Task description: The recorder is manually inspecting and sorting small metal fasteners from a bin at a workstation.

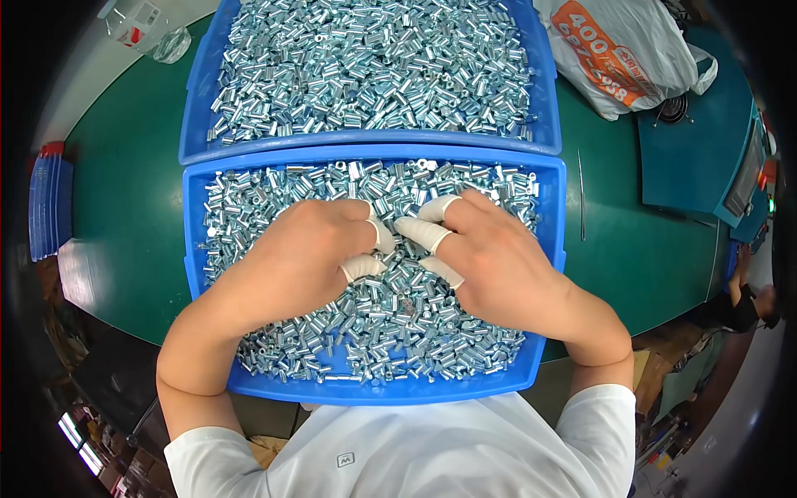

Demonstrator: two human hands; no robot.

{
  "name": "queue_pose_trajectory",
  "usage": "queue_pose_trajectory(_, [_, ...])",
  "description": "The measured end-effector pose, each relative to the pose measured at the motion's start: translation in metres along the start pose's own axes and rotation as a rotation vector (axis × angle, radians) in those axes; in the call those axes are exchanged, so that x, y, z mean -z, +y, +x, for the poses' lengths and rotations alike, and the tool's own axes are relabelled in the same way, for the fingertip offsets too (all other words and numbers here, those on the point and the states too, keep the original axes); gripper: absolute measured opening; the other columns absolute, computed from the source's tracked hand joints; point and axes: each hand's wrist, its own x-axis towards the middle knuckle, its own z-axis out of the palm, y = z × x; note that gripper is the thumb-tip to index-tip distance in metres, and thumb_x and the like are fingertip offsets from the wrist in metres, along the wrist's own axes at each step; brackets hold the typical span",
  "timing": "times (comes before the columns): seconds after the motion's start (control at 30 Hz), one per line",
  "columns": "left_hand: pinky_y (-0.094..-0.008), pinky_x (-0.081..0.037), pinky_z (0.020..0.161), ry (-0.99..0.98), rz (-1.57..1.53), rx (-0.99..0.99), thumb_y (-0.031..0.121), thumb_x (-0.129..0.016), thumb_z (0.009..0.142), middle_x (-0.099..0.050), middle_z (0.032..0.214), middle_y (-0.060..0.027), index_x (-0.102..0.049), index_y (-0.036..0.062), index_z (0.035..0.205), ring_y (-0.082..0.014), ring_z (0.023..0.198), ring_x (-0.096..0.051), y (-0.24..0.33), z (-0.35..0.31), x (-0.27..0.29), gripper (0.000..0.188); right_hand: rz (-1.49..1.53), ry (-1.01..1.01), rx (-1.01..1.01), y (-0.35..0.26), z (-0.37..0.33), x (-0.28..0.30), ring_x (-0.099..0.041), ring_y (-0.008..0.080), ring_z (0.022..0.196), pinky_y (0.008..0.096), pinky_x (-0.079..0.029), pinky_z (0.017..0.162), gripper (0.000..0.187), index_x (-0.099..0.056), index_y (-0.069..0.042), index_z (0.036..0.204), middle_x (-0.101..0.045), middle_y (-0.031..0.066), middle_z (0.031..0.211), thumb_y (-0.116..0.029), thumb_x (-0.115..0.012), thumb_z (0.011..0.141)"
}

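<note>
A blue plastic tray (374, 152) stands right in front of me, filled with short, shiny metal sleeves (398, 319). Both hands reach into its middle, with pale finger cots on several fingers. My left hand (320, 241) is curled, its thumb and fingertips drawn close together among the sleeves; whatever they pinch is hidden. Facing it, my right hand (498, 253) has its forefinger stretched over the sleeves and its thumb held apart. The fingertips of the two hands nearly meet. Blue tray bottom shows through near the front edge.
Against the far side of my tray sits a second blue tray (369, 143), heaped with similar sleeves. On the green table (124, 207) lie a thin metal rod (581, 195), a white plastic bag (623, 50) and a clear bottle (145, 29). Stacked blue trays (50, 203) stand left; another person (743, 303) is far right.
</note>
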Motion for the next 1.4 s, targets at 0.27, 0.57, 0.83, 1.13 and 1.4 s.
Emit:
queue_pose_trajectory(0.27, [-0.0395, -0.05, 0.06, 0.182, -0.004, -0.081, 0.007, -0.081, 0.082, -0.067, 0.081, -0.0108, -0.074, 0.0038, 0.099, -0.0311, 0.07, -0.064, -0.003, 0.002, 0.001, 0.019, 0.026, -0.014, 0.066, 0.007, -0.001, 0.0, -0.061, 0.0312, 0.088, 0.0423, -0.052, 0.074, 0.036, -0.072, -0.006, 0.11, -0.066, 0.008, 0.098, 0.002, -0.078, 0.075])
queue_pose_trajectory(0.57, [-0.0397, -0.05, 0.059, 0.133, -0.01, -0.02, 0.006, -0.083, 0.08, -0.066, 0.081, -0.0113, -0.074, 0.0034, 0.103, -0.0305, 0.069, -0.064, 0.003, 0.0, 0.002, 0.025, 0.066, 0.032, 0.07, 0.012, -0.002, 0.004, -0.06, 0.0318, 0.076, 0.0424, -0.05, 0.066, 0.033, -0.075, -0.006, 0.101, -0.066, 0.009, 0.086, 0.008, -0.073, 0.07])
queue_pose_trajectory(0.83, [-0.0422, -0.052, 0.062, 0.156, 0.135, -0.052, 0.004, -0.081, 0.08, -0.063, 0.086, -0.0105, -0.073, 0.0031, 0.099, -0.0315, 0.073, -0.064, 0.001, 0.004, -0.014, 0.021, -0.032, 0.092, 0.051, 0.009, 0.002, 0.0, -0.061, 0.0326, 0.082, 0.0426, -0.052, 0.07, 0.043, -0.076, -0.005, 0.104, -0.066, 0.0097, 0.092, 0.009, -0.071, 0.064])
queue_pose_trajectory(1.13, [-0.0456, -0.051, 0.069, 0.013, 0.106, 0.008, -0.002, -0.075, 0.08, -0.062, 0.092, -0.0133, -0.072, 0.0019, 0.098, -0.0367, 0.084, -0.063, 0.0, 0.0, 0.0, 0.019, -0.075, 0.028, 0.022, 0.008, 0.001, -0.003, -0.056, 0.0328, 0.089, 0.0429, -0.05, 0.075, 0.043, -0.075, -0.003, 0.102, -0.062, 0.0106, 0.098, 0.01, -0.069, 0.062])
queue_pose_trajectory(1.4, [-0.0445, -0.052, 0.073, 0.048, 0.041, -0.029, -0.003, -0.074, 0.08, -0.064, 0.094, -0.0143, -0.07, 0.0005, 0.099, -0.038, 0.087, -0.065, -0.004, 0.0, 0.01, 0.02, -0.107, 0.07, 0.045, 0.015, 0.001, -0.003, -0.056, 0.032, 0.09, 0.0426, -0.049, 0.077, 0.039, -0.075, -0.005, 0.097, -0.061, 0.009, 0.095, 0.009, -0.068, 0.062])
